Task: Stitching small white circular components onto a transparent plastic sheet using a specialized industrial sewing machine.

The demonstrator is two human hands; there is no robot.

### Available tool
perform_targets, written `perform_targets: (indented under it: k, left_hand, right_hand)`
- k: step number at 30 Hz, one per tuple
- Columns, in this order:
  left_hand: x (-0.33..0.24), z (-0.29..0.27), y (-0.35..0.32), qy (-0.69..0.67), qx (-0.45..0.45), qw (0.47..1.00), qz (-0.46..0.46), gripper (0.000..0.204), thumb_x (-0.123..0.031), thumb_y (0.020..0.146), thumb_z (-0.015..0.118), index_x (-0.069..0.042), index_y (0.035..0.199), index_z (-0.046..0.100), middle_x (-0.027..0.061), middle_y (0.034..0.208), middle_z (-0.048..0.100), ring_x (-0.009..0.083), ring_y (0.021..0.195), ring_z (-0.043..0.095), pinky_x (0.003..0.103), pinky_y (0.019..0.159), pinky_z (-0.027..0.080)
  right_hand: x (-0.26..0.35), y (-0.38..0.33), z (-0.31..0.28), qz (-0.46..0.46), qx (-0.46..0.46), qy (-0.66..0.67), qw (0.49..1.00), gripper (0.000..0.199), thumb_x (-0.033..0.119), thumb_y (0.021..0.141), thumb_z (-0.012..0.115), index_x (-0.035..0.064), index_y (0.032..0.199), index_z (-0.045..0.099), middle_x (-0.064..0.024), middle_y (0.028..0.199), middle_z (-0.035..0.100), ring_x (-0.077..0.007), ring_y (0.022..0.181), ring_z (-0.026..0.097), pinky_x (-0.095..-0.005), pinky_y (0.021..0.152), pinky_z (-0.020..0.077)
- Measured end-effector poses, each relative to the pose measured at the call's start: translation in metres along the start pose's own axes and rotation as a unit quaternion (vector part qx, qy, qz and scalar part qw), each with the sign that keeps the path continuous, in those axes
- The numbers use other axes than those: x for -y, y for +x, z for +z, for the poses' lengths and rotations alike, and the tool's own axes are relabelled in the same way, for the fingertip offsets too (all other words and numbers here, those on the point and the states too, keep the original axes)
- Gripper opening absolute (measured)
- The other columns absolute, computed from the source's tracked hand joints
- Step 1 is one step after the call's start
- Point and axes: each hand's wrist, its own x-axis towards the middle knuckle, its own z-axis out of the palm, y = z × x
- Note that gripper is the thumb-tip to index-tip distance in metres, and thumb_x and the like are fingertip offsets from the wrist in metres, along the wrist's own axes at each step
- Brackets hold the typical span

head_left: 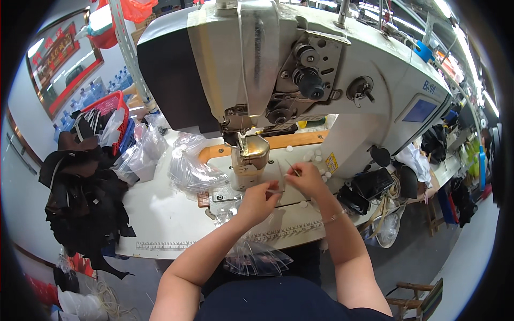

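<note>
A large white post-bed sewing machine [332,80] stands over the table, its metal post [250,166] rising in the middle. Just right of the post, my right hand [309,181] is closed in a pinch on a thin pointed tool [292,168], too small to name further. My left hand [259,202] is closed beside it, fingertips pinching a small pale strip [274,191] above the machine bed. To the left of the post lies a heap of clear plastic pieces [195,168]. More clear plastic sheets [256,258] hang at the table's front edge under my left forearm.
Several small white round pieces [313,156] sit right of the post. A ruler strip [166,245] runs along the table's front. Black material [80,198] piles up at left, near a red basket [115,109]. At right lie a black box [373,183] and cords.
</note>
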Motion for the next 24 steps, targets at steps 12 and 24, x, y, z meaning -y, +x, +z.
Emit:
perform_targets:
  k: [12,24]
  left_hand:
    - [-0.026,-0.002,-0.011,-0.291,0.049,0.955,-0.034,0.011,-0.004,0.085,0.057,0.002,0.093,0.06,0.007,0.083,0.063,0.0102,0.075,0.06,0.022,0.069,0.049]
    - [-0.023,0.004,-0.023,-0.286,-0.054,0.957,0.021,0.008,-0.001,0.084,0.057,0.001,0.09,0.053,0.0056,0.076,0.061,0.0105,0.071,0.061,0.023,0.064,0.05]
  right_hand:
    - [0.031,-0.071,0.006,0.1,0.07,0.613,0.781,0.009,0.008,0.081,0.062,0.0024,0.088,0.06,-0.0037,0.075,0.059,-0.0076,0.061,0.053,-0.0171,0.046,0.035]
    - [0.058,-0.091,0.023,-0.14,-0.144,0.107,0.974,0.017,0.004,0.083,0.059,-0.0016,0.099,0.061,-0.0057,0.078,0.065,-0.0089,0.07,0.061,-0.0212,0.059,0.0486]
